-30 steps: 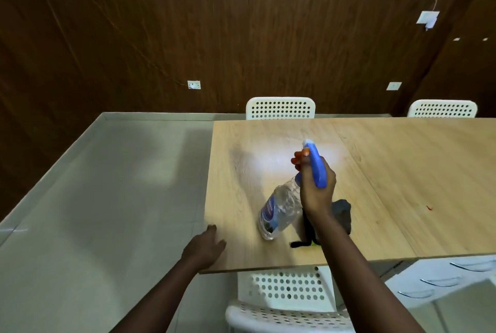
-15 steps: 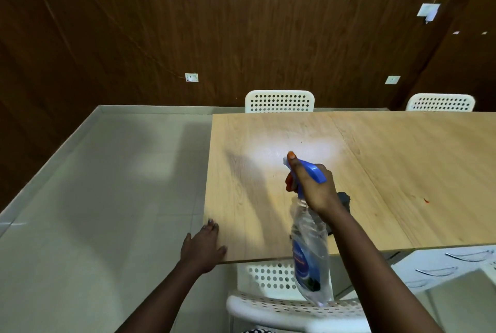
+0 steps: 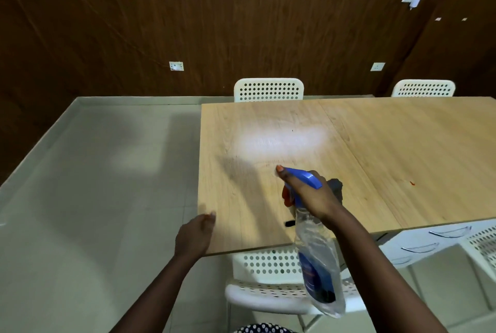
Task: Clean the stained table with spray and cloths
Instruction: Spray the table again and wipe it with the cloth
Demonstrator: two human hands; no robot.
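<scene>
Two hands are in play at the near edge of the wooden table (image 3: 268, 211). The right hand (image 3: 314, 195) grips the spray bottle (image 3: 316, 260) by its blue head, fingers wrapped round the neck, forefinger stretched along the top toward the nozzle. The clear body hangs below the fist, tilted, past the table's near edge and over a white perforated chair (image 3: 271, 276). Just behind that hand a dark cloth (image 3: 335, 187) lies on the table, mostly hidden by the wrist. The left hand (image 3: 194, 236) sits at the near left corner, fingers loosely bent and blurred, fingertips at the table's edge, holding nothing. A small red stain (image 3: 412, 183) shows toward the right side of the table, well apart from the bottle.
</scene>
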